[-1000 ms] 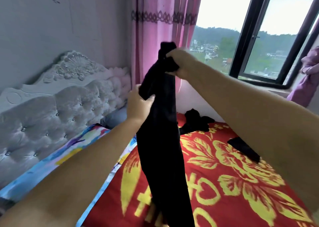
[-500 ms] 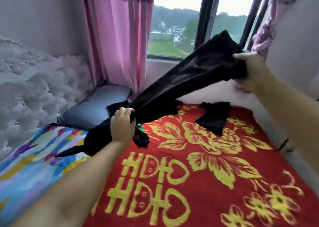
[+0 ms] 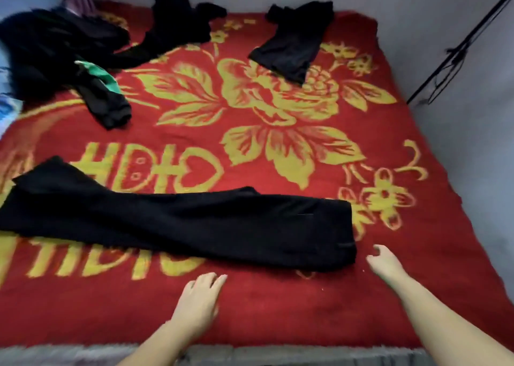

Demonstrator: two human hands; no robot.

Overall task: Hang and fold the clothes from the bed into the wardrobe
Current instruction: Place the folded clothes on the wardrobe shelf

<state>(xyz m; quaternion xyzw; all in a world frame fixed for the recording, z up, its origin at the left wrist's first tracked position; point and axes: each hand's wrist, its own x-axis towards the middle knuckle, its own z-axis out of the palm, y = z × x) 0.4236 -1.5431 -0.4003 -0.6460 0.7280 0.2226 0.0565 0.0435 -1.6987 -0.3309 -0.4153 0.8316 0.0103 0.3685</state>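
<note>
In the head view, the black trousers point(image 3: 178, 221) lay flat across the near part of the bed point(image 3: 278, 310), legs running off toward the left, where their ends were cut by the frame edge. The waistband end lay at the right, just beside the right hand point(image 3: 385, 264). That hand hovered or rested on the red blanket point(image 3: 347, 148) with fingers loosely curled and holding nothing; whether it touched the trousers could not be told. The left hand point(image 3: 199, 299) lay palm down with fingers spread and relaxed, just short of the trousers' near edge, gripping nothing.

At the far left, a dark heap of clothes point(image 3: 47, 48) was blurred and partly cut off, with a green piece point(image 3: 100, 75) showing within it. A black garment point(image 3: 178, 21) lay crumpled at the far edge, and a smaller black garment point(image 3: 292, 43) lay to its right, well apart from the trousers.

Between the trousers and the far clothes the blanket's middle lay open. The right edge of the bed ran close to a grey wall point(image 3: 459, 143), where a thin black rod point(image 3: 459, 46) leaned.
</note>
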